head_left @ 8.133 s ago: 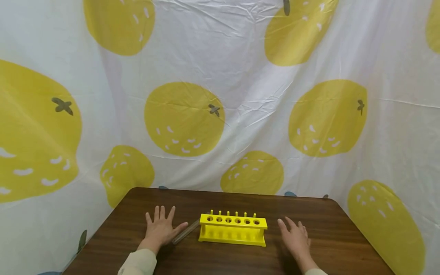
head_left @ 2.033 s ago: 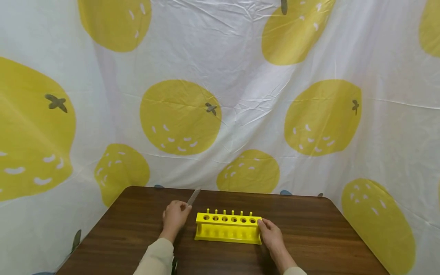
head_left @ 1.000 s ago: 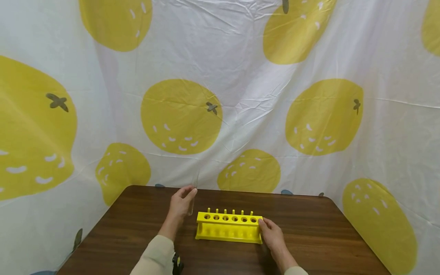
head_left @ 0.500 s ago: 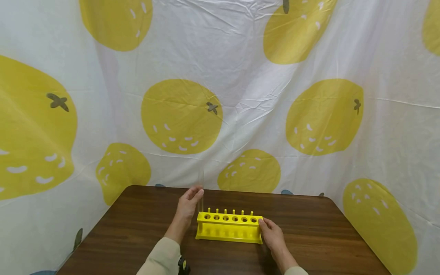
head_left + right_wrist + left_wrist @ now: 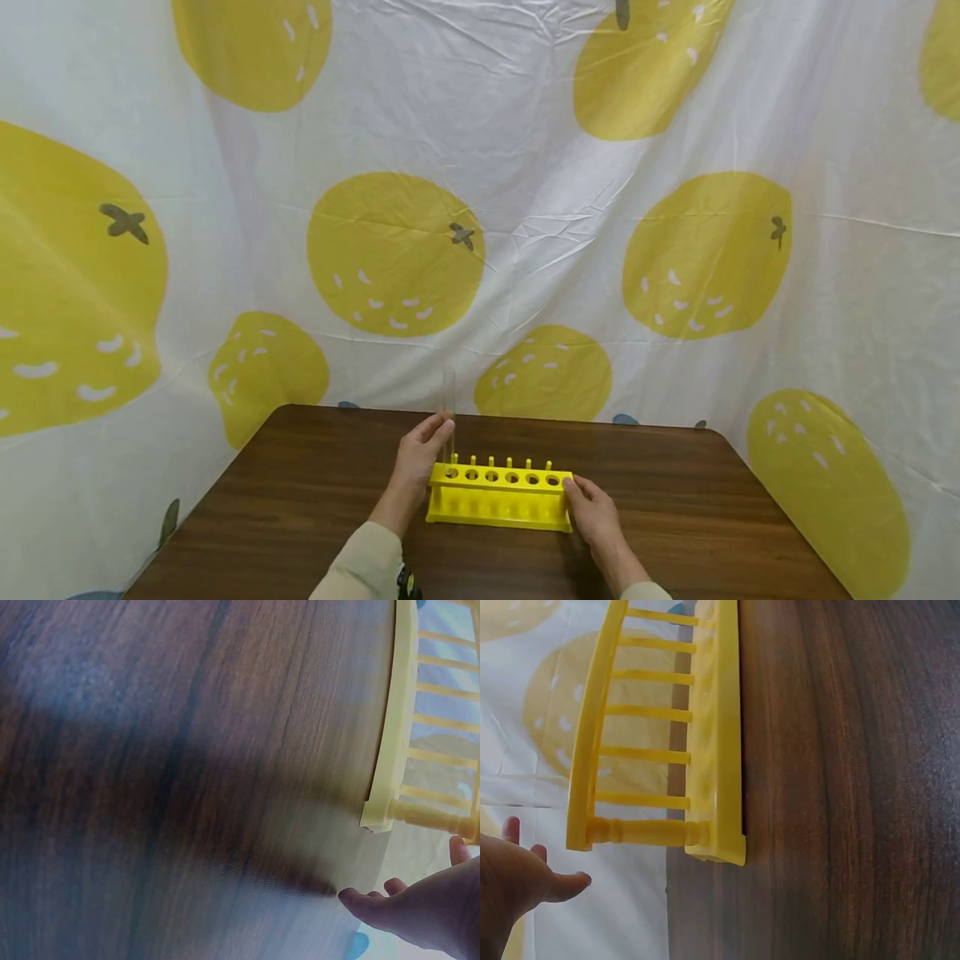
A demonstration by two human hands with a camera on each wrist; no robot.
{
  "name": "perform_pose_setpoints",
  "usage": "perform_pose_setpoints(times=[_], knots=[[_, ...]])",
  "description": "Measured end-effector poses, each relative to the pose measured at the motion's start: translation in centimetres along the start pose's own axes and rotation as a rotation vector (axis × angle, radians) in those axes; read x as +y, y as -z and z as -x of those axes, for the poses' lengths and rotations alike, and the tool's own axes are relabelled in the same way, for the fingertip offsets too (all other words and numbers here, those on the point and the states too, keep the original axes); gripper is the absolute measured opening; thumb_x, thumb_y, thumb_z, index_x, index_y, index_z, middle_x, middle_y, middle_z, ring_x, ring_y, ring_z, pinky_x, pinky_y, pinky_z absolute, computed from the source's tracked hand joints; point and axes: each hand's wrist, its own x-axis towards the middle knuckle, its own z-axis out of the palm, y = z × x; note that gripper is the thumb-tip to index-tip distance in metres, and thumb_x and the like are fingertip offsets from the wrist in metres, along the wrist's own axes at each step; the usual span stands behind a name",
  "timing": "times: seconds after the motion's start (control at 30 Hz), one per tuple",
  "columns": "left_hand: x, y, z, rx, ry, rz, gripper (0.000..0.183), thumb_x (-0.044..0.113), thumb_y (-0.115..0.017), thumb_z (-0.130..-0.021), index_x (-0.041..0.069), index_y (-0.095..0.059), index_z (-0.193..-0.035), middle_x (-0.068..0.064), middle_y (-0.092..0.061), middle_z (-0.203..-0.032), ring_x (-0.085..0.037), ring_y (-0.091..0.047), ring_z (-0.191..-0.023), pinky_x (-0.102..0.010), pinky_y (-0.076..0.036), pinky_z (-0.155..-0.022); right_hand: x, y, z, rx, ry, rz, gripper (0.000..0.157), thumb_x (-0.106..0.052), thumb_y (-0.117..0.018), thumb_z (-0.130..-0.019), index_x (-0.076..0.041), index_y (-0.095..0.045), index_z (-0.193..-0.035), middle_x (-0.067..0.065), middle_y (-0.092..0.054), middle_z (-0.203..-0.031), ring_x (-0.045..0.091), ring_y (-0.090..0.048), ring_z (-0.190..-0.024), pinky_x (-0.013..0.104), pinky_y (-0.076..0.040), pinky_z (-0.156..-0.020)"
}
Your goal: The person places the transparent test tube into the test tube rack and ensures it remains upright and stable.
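Observation:
A yellow test tube rack (image 5: 498, 517) stands on the wooden table, with a row of round holes along its top and pegs behind them. My left hand (image 5: 418, 454) pinches a clear glass test tube (image 5: 449, 390) between thumb and fingers. The tube is upright, its lower end at the leftmost hole; in the left wrist view that end meets the top bar. At the other end of the rack (image 5: 384, 750), my right hand (image 5: 596, 512) grips the top bar, thumb in front. Its remaining fingers are partly hidden in the head view.
The dark wooden table (image 5: 697, 517) has rounded far corners. Behind and beside it hangs a white curtain (image 5: 547, 275) printed with yellow fruit. A black wrist device (image 5: 407, 582) shows below the left sleeve (image 5: 363, 562).
My left hand has lifted the test tube from the table, turned it upright and carried it right to the leftmost hole. My right hand came to the rack and has stayed there.

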Motion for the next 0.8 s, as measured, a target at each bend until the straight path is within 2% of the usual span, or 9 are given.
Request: perform_pose_setpoints(times=[0.13, 0.3, 0.53, 0.63, 0.7, 0.8], knots=[[-0.1, -0.1, 0.2, -0.005, 0.002, -0.015, 0.044, 0.028, -0.065, -0.098, -0.002, -0.062, -0.13, -0.02, -0.057, -0.137, -0.038, -0.049, -0.129, -0.052, -0.033, -0.111, 0.0, 0.0, 0.0, 0.003, 0.003, 0.0, 0.057, -0.034, -0.049, -0.105, 0.011, -0.047, -0.14, 0.035, -0.039, -0.145, 0.052, -0.035, -0.135, 0.06, -0.031, -0.108], [-0.4, 0.0, 0.4, -0.02, -0.021, -0.02, 0.039, 0.02, -0.065, -0.098, -0.005, -0.062, -0.128, -0.02, -0.06, -0.132, -0.038, -0.051, -0.126, -0.053, -0.036, -0.109, 0.0, 0.0, 0.1, 0.005, 0.002, 0.003, 0.057, -0.034, -0.049, -0.105, 0.011, -0.047, -0.139, 0.035, -0.039, -0.145, 0.052, -0.035, -0.135, 0.061, -0.031, -0.108], [-0.8, 0.2, 0.6, -0.017, -0.038, -0.091, 0.034, 0.018, -0.068, -0.096, -0.004, -0.065, -0.122, -0.018, -0.063, -0.127, -0.035, -0.052, -0.124, -0.051, -0.04, -0.105, 0.0, 0.0, 0.1, 0.002, -0.005, -0.007, 0.059, -0.037, -0.049, -0.105, 0.011, -0.046, -0.14, 0.035, -0.04, -0.144, 0.052, -0.036, -0.134, 0.06, -0.032, -0.108], [0.1, 0.2, 1.2, -0.028, -0.062, -0.115, 0.03, 0.013, -0.068, -0.096, -0.007, -0.065, -0.118, -0.022, -0.061, -0.126, -0.038, -0.05, -0.124, -0.05, -0.043, -0.103, 0.0, 0.0, 0.0, -0.001, -0.004, -0.01, 0.06, -0.038, -0.048, -0.105, 0.011, -0.046, -0.14, 0.035, -0.04, -0.144, 0.052, -0.036, -0.134, 0.06, -0.032, -0.108], [-0.1, 0.3, 1.2, -0.03, -0.079, -0.132, 0.028, 0.011, -0.069, -0.095, -0.008, -0.066, -0.115, -0.023, -0.059, -0.126, -0.038, -0.05, -0.122, -0.05, -0.044, -0.101, 0.1, 0.0, 0.0, -0.002, -0.001, -0.01, 0.06, -0.038, -0.048, -0.105, 0.012, -0.046, -0.14, 0.035, -0.041, -0.144, 0.052, -0.036, -0.133, 0.06, -0.032, -0.108], [-0.4, 0.4, 1.2, -0.025, -0.087, -0.181, 0.027, 0.011, -0.071, -0.093, -0.007, -0.067, -0.112, -0.023, -0.057, -0.127, -0.039, -0.049, -0.123, -0.051, -0.042, -0.103, 0.1, 0.0, 0.0, -0.002, 0.002, -0.006, 0.06, -0.038, -0.048, -0.105, 0.012, -0.046, -0.14, 0.035, -0.041, -0.144, 0.052, -0.037, -0.133, 0.06, -0.033, -0.108]])
